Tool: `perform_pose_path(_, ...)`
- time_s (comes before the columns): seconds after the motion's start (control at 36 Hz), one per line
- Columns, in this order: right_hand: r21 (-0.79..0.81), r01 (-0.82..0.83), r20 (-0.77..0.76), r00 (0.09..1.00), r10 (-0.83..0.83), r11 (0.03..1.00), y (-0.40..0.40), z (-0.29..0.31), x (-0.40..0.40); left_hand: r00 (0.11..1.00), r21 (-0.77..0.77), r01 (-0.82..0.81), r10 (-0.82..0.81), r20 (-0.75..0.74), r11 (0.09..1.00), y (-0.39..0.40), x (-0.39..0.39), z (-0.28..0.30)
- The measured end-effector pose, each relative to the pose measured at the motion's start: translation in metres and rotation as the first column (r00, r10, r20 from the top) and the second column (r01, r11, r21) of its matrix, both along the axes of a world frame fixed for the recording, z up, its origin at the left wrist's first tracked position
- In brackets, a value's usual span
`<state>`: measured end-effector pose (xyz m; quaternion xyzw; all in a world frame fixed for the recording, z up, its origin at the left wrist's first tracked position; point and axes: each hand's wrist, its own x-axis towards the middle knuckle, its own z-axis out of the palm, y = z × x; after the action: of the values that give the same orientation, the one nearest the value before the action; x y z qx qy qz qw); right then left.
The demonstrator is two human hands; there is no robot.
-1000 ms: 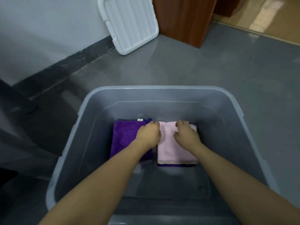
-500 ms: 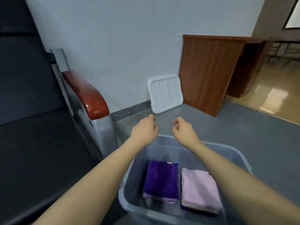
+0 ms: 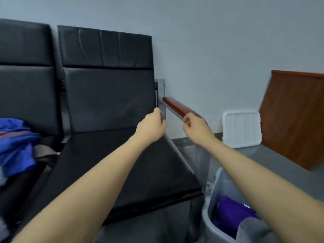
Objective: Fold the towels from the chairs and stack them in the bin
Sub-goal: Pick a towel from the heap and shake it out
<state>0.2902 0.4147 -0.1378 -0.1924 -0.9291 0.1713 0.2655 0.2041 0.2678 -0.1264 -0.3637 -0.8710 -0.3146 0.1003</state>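
Two black padded chairs (image 3: 108,102) stand side by side against the wall. On the left seat lies one heap of unfolded towels (image 3: 15,148), blue with some grey-brown cloth, well apart from both hands. One grey bin (image 3: 210,223) sits at lower right with one folded purple towel (image 3: 231,214) visible inside. The left hand (image 3: 151,128) and right hand (image 3: 196,128) are raised before the red armrest (image 3: 180,107), fingers loosely curled and holding nothing.
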Motion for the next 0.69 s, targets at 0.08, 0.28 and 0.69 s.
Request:
perform_pose_path(0.08,0.027,-0.105,0.023,0.994,0.105,0.994,-0.039,-0.001,-0.036,0.994,-0.003,-0.111,0.111,0.011,0.994,-0.044,-0.024,-0.002)
perform_pose_path(0.28,-0.021,-0.284,0.106,0.953,0.284,0.959,-0.116,-0.004,-0.112,0.935,-0.047,-0.35,0.352,0.041,0.936,-0.129,-0.071,-0.01)
perform_pose_path(0.69,-0.256,-0.643,0.054,0.736,0.674,0.722,-0.311,-0.033,-0.252,0.725,-0.029,-0.688,0.689,0.018,0.725,-0.311,-0.129,-0.03)
